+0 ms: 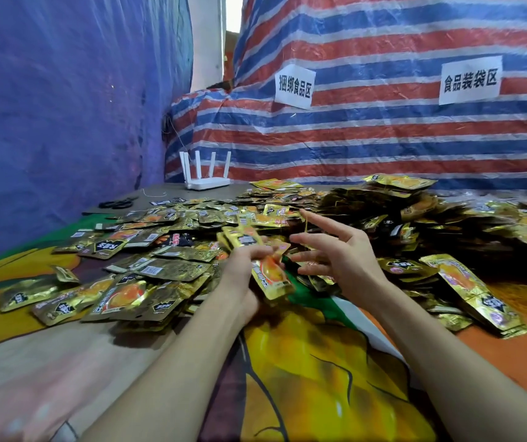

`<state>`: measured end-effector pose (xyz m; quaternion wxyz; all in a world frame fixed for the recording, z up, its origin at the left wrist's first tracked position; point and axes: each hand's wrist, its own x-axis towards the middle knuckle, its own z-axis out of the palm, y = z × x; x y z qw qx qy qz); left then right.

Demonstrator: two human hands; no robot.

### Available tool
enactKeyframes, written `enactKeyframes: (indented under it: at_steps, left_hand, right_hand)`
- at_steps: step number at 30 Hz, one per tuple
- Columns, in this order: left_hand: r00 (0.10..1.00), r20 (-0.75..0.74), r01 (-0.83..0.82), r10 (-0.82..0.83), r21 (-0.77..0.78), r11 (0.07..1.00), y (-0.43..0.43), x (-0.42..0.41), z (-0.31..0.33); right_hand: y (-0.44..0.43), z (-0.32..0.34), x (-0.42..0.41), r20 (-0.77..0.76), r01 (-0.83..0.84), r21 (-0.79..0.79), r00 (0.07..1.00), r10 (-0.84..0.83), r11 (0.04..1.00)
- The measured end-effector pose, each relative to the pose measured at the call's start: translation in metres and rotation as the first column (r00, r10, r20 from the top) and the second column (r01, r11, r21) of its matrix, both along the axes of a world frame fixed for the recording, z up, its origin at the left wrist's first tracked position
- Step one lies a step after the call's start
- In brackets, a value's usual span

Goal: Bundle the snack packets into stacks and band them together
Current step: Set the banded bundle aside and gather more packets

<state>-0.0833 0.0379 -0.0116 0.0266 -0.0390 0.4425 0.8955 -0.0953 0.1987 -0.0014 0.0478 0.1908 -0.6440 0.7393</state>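
At centre frame the left hand (pixel 243 266) grips a small stack of gold snack packets (pixel 270 277), fingers curled round it. Just to its right, the right hand (pixel 335 253) has its fingers spread apart, seemingly stretching a thin yellow rubber band (pixel 305 223). It would be best to square the stack's edges first, then loop the band over its middle. Loose packets (pixel 172 269) lie heaped beyond.

Striped tarpaulin (pixel 383 138) backs the table (pixel 166 189); blue sheet (pixel 58 106) hangs beside.

paper sign (pixel 294 87) 捆绑食品区, second sign (pixel 470 80) 食品装袋区
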Motion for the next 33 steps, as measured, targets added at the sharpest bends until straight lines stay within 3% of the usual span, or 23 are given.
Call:
enactKeyframes:
  at_steps: [3,6,8,11,15,24,30,33]
  left_hand:
    - [0.974,0.017,-0.224,0.225,0.193,0.955,-0.007,-0.007,0.001]
    - [0.961,0.001,-0.269,0.278,0.264,0.926,-0.009,-0.006,0.004]
    - [0.969,0.020,-0.243,0.246,0.257,0.935,-0.008,-0.003,0.005]
    - [0.990,-0.005,-0.133,0.138,0.229,0.964,-0.005,0.003,0.004]
    - [0.987,-0.160,0.001,0.033,0.207,0.978,0.003,-0.001,-0.001]
    - [0.990,-0.140,0.061,-0.028,0.234,0.970,-0.001,-0.004,-0.002]
    - [0.991,-0.114,0.105,-0.069,0.349,0.931,-0.003,-0.002,-0.001]
    - [0.986,-0.131,0.145,-0.102,0.387,0.910,-0.007,-0.003,-0.001]
  right_hand:
    - [-0.006,-0.005,0.003,0.023,-0.022,0.035,1.000,0.021,0.999]
    - [-0.024,-0.011,0.009,0.031,-0.102,0.086,0.994,0.100,0.991]
    - [-0.037,-0.014,0.015,-0.015,-0.142,0.137,0.989,0.145,0.980]
    - [-0.047,-0.015,0.019,-0.153,-0.014,0.233,0.987,0.051,0.972]
    - [-0.046,-0.016,0.019,-0.243,0.074,0.224,0.970,-0.017,0.972]
    - [-0.044,-0.018,0.014,-0.346,0.111,0.213,0.938,-0.032,0.971]
    - [-0.039,-0.018,0.011,-0.291,0.045,0.260,0.956,0.034,0.965]
    - [-0.040,-0.018,0.008,-0.224,0.082,0.153,0.974,-0.046,0.985]
